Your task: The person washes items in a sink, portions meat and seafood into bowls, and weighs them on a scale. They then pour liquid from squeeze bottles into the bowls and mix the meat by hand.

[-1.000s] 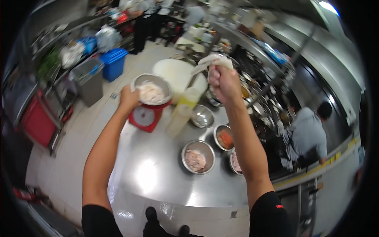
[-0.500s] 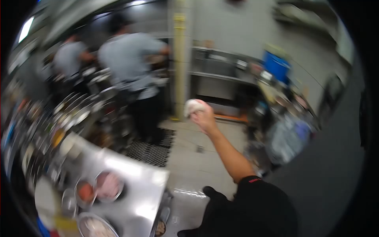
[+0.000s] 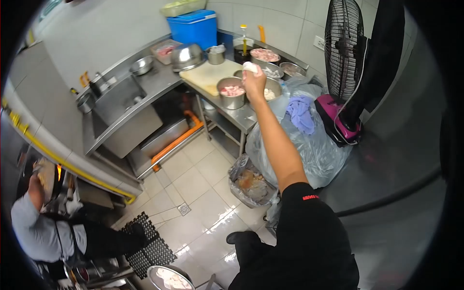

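My right hand (image 3: 254,84) reaches forward at the end of my outstretched arm, fingers closed round a white, soft-looking lump (image 3: 250,67); I cannot make out its kind. The hand appears over the corner of the side counter. Left of it in view stands a steel pot (image 3: 232,93) of pinkish cut meat. A wider pot (image 3: 273,88) with pale pieces is partly hidden behind my wrist. Beyond lies a pale cutting board (image 3: 208,77). My left hand is out of view.
A lined bin (image 3: 252,183) and large plastic bags (image 3: 295,145) sit beside the counter. A fan (image 3: 344,53) stands right. A co-worker (image 3: 43,232) is at the left, by a flame. A bowl of white pieces (image 3: 170,279) is low in view. The tile floor (image 3: 208,193) looks wet.
My view has swung right, from the steel table and the co-workers toward the sink and side counter. My right hand still holds the white lump and now appears over the counter's pots.
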Available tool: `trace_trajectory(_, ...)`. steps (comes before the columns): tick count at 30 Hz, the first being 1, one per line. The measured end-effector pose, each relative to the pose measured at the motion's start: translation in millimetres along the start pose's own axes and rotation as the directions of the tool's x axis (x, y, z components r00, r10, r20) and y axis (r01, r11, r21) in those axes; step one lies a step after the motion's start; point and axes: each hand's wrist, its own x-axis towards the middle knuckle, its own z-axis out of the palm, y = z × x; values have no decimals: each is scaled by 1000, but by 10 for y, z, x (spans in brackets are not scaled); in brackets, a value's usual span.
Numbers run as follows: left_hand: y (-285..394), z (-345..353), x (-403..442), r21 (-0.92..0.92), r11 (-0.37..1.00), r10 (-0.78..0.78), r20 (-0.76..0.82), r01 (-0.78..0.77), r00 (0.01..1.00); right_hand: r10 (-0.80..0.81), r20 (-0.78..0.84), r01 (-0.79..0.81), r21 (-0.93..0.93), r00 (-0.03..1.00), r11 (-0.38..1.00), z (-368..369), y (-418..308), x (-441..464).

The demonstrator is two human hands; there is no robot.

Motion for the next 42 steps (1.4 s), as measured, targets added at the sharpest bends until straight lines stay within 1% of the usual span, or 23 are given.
trace_trajectory(2,123,314,180,71,997,-5,69,0,998,-122,-100,92,-262,987,961,-437,277,559)
trace_trajectory(3,384,509,155,265,960,64,107,-90,992,-130,-105,70,-446,986,892,-650,322,745)
trace_trajectory(4,517,660,167,269,959,56,112,-85,992,-96,-142,13,-497,985,868,-885,499,969)
trace_trajectory(7,541,825,388,359,933,-53,133,2,990,-80,-119,-60,-851,990,521,-1456,899,1350)
trace_trajectory(9,244,856,592,-220,975,82,341,-6,937,20,-9,-14,-969,1000,248,-1585,1081,1179)
trace_trajectory(10,327,890,563,-218,969,-46,299,116,953,90,56,39,-983,994,180,-1645,1158,1027)
trace_trajectory(13,466,795,437,-32,987,-154,132,160,979,308,275,198,-945,911,261,-1717,1502,517)
trace_trajectory(14,66,612,483,-69,992,-93,161,105,983,345,337,224,-917,876,329,-1748,1697,494)
trace_trajectory(16,-106,416,315,-130,991,36,32,-31,999,354,372,152,-843,858,516,-1358,1948,352)
trace_trajectory(18,-433,137,159,-262,965,-32,-74,11,997,408,388,9,-734,827,679,-658,2071,-115)
trace_trajectory(19,-414,-14,-21,-375,927,-44,-101,3,994,470,419,-71,-684,777,726,-370,2102,-460)
trace_trajectory(21,-542,-309,-420,-339,941,-86,-306,-24,948,603,501,-238,-612,621,754,63,2184,-1203)
trace_trajectory(22,-441,-236,-576,-265,964,-106,-448,-18,888,692,544,-351,-604,475,715,240,2398,-1576)
trace_trajectory(24,-792,-649,-1010,-365,930,-193,-581,-40,791,783,615,-512,-645,94,567,539,2670,-2586)
trace_trajectory(25,-936,-771,-1230,-361,929,-198,-672,-82,714,744,662,-320,-688,89,651,738,2231,-3340)
trace_trajectory(26,-1087,-908,-1446,-374,916,-208,-751,-144,627,780,626,-335,-732,13,593,868,2144,-3895)
trace_trajectory(28,-1168,-1195,-1837,-387,884,-243,-858,-261,452,755,612,-246,-789,-235,563,1038,2061,-4761)
trace_trajectory(29,-1137,-1368,-2021,-392,866,-270,-889,-311,370,739,624,-247,-781,-255,574,1119,1973,-5091)
trace_trajectory(31,-1319,-1782,-2329,-368,885,-283,-912,-284,298,668,533,-103,-815,-520,570,1277,1735,-5694)
trace_trajectory(33,-1699,-2253,-2559,-320,930,-287,-940,-181,184,647,591,-51,-756,-482,652,1422,1537,-6118)
trace_trajectory(38,-1896,-3222,-2959,-333,942,-318,-928,-48,192,635,705,47,-657,-315,752,1546,823,-6849)
trace_trajectory(40,-1889,-3624,-3159,-344,929,-369,-886,136,282,559,829,19,-559,-7,829,1494,654,-7072)
trace_trajectory(42,-2314,-4198,-3320,-91,980,-129,-969,179,210,496,867,-16,-495,51,869,1425,267,-7307)
